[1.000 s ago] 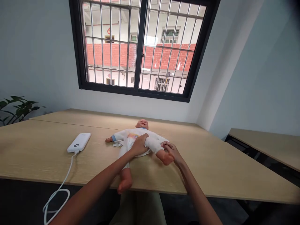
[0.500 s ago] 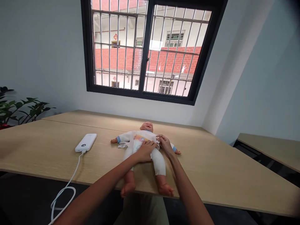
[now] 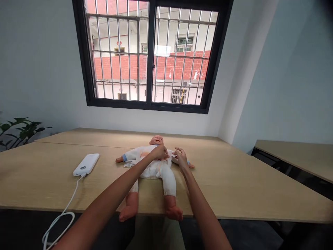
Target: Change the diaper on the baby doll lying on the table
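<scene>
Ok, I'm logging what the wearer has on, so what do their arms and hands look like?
The left forearm and right forearm are bare up to the frame's edge, no sleeve in view. The left hand and right hand are ungloved; no watch, bracelet or ring shows, though they are small in the picture.

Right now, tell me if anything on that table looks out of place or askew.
The baby doll lies on its back with both feet hanging past the near edge of the table. From the power bank, a white cable also droops off that edge in a loop. Nothing looks spilled or broken.
</scene>
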Demonstrator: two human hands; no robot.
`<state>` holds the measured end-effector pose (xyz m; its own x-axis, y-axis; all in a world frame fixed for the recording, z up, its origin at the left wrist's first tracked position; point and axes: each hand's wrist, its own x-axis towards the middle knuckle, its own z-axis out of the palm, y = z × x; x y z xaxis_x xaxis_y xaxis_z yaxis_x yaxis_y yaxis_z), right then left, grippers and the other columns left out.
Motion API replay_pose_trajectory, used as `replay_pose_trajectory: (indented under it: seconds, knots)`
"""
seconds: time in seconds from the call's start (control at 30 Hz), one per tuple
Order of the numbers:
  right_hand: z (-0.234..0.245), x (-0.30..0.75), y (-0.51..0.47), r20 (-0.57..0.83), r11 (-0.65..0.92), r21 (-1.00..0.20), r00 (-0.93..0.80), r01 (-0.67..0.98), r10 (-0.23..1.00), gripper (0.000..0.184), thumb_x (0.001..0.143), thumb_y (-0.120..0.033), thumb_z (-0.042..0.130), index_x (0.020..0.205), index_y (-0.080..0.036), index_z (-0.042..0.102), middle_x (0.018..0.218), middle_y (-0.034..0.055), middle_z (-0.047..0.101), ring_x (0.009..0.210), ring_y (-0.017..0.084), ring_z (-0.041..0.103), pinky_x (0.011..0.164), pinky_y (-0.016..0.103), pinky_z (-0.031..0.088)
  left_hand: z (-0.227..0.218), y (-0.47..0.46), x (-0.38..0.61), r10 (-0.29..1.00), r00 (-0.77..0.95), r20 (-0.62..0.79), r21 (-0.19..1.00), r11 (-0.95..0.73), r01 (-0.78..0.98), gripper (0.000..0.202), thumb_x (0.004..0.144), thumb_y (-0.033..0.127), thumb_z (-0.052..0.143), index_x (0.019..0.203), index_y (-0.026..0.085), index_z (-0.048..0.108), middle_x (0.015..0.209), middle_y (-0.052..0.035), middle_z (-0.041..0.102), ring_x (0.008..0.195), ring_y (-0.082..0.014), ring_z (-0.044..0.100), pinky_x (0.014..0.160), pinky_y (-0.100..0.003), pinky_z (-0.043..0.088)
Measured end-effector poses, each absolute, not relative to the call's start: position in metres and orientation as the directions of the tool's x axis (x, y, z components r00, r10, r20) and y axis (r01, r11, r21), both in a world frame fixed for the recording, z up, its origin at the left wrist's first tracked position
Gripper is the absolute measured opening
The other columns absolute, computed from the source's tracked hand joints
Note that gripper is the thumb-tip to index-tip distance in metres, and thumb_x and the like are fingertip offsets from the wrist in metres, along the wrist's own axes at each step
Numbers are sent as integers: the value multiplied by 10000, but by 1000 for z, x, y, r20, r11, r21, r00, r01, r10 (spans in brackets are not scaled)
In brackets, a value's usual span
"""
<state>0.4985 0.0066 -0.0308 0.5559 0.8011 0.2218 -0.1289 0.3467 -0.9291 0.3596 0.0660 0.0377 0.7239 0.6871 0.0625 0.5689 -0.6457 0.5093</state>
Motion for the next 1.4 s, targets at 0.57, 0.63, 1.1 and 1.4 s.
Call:
replay_pose_trajectory:
  seconds: [0.57, 0.63, 1.1, 1.4]
  knots:
    - [-33, 487, 2, 463, 488, -868, 213, -86, 860, 552, 653, -377, 674, 1099, -173, 421, 728, -18, 581, 638, 111, 526, 583, 207, 374, 25, 67, 364, 723, 586, 364, 512, -682, 523, 197, 883, 139, 489, 1070, 119, 546, 1008, -87, 644, 605, -126, 611, 539, -234, 451]
    - [-34, 485, 4, 466, 485, -872, 195, -67, 863, 526, 672, -392, 665, 1089, -171, 431, 711, -29, 558, 623, 103, 507, 575, 208, 368, 22, 56, 341, 669, 542, 509, 487, -743, 459, 148, 904, 187, 484, 1012, 119, 558, 1018, -82, 635, 715, -144, 622, 637, -267, 487]
    - [-30, 463, 20, 459, 411, -830, 44, 377, 887, 382, 747, -313, 527, 1092, -163, 458, 698, -36, 547, 606, 94, 504, 603, 221, 387, -26, -9, 287, 367, 842, 395, -30, -911, 411, 590, 934, 465, 493, 1408, 118, 433, 1434, -101, 450, 1343, -335, 330, 1135, -534, 260]
    - [-22, 456, 14, 519, 453, -840, 202, 299, 830, 498, 845, -547, 525, 1181, -180, 524, 1063, 84, 660, 1042, 184, 617, 911, 329, 455, -26, -4, 275, 311, 811, 496, 75, -945, 317, 557, 934, 436, 527, 1397, 138, 446, 1434, -108, 448, 1335, -284, 364, 1136, -457, 278]
